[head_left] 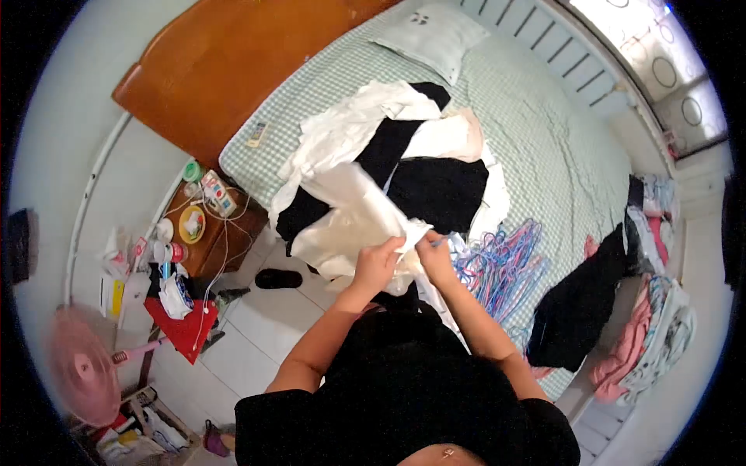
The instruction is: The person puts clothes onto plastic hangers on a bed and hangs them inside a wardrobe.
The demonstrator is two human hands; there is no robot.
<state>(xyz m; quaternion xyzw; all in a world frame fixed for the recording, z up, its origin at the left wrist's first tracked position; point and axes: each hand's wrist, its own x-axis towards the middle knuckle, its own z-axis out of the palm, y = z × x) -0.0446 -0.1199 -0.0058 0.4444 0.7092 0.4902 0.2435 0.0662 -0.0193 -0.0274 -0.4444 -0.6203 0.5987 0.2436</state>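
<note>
My left hand [378, 262] is closed on a white garment [350, 213], which hangs in front of me over the bed's near edge. Close to its right, my right hand [434, 252] is closed at the garment's edge, with a bit of something blue at the fingers. Beyond them, white clothes [350, 120] and black clothes [439, 190] lie heaped on the checked bed sheet [544, 147]. A tangle of blue, pink and white cords [501, 268] lies just right of my right hand.
A pillow [431, 39] lies at the bed's far end. Black cloth [579, 307] and folded clothes [649, 334] are at the right. A cluttered wooden nightstand [221, 248], a pink fan [81, 365] and a black slipper [278, 279] are at the left.
</note>
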